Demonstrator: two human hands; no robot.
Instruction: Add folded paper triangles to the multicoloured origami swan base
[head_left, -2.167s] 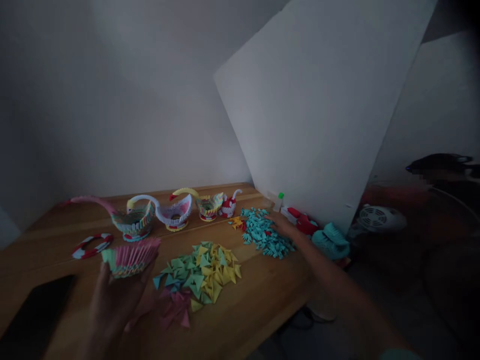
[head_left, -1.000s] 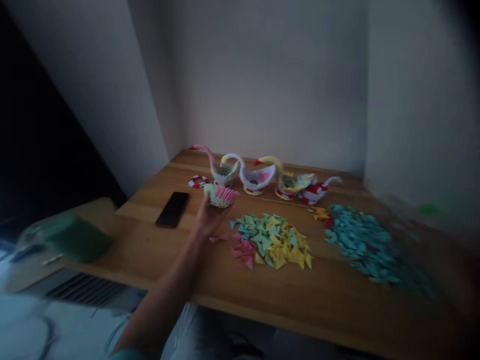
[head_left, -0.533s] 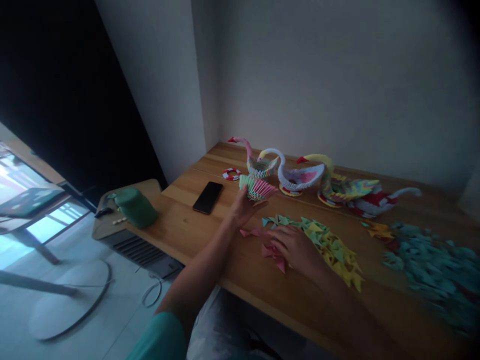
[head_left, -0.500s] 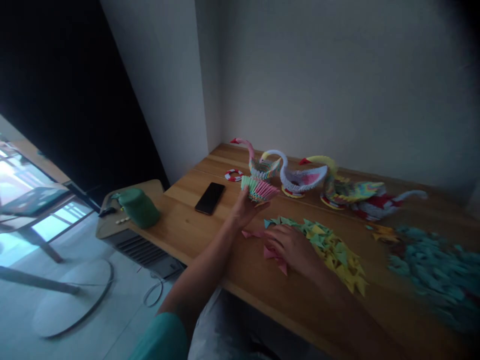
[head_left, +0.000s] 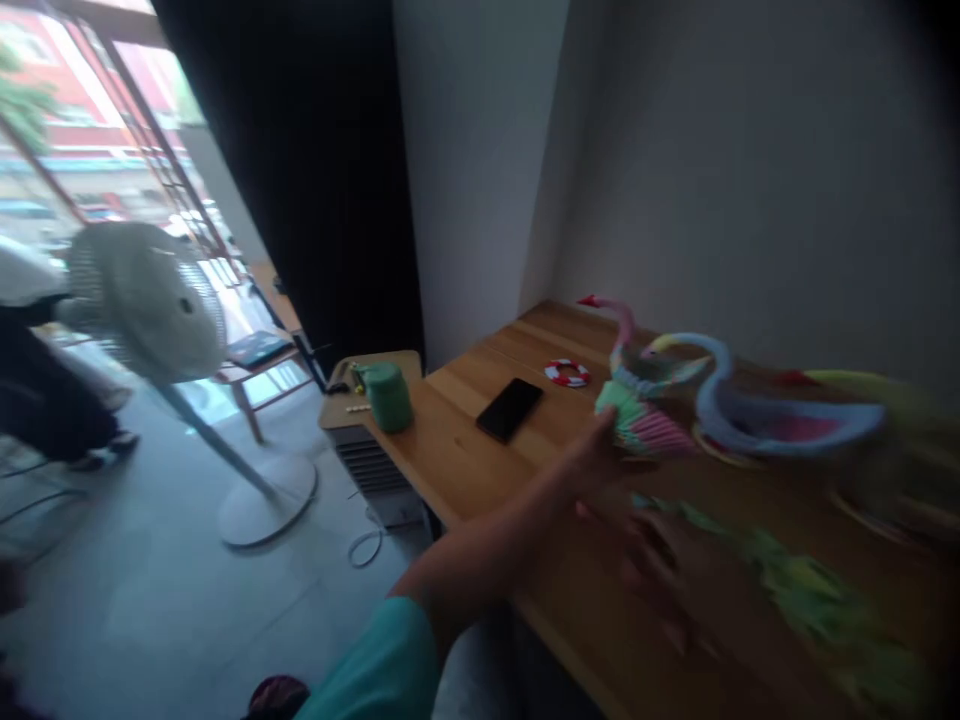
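Pink-and-green pleated paper cup [head_left: 646,424]: grasped in left hand [head_left: 600,478], fingers beneath, probably to spare the pleats. Right hand [head_left: 686,560] blurred, beside folded pink paper pieces [head_left: 676,636]; grip cannot be told. Flat black phone [head_left: 510,410] left of both hands, presumably out of their way.

Wooden table [head_left: 459,462], dark phone [head_left: 510,410], red-and-white ring [head_left: 553,374], swan figures [head_left: 787,432] toward the wall, blurred yellow-green pieces [head_left: 808,590], pink pieces [head_left: 646,586]

Phone [head_left: 510,409] on table [head_left: 459,462] (left of hands [head_left: 597,468]).
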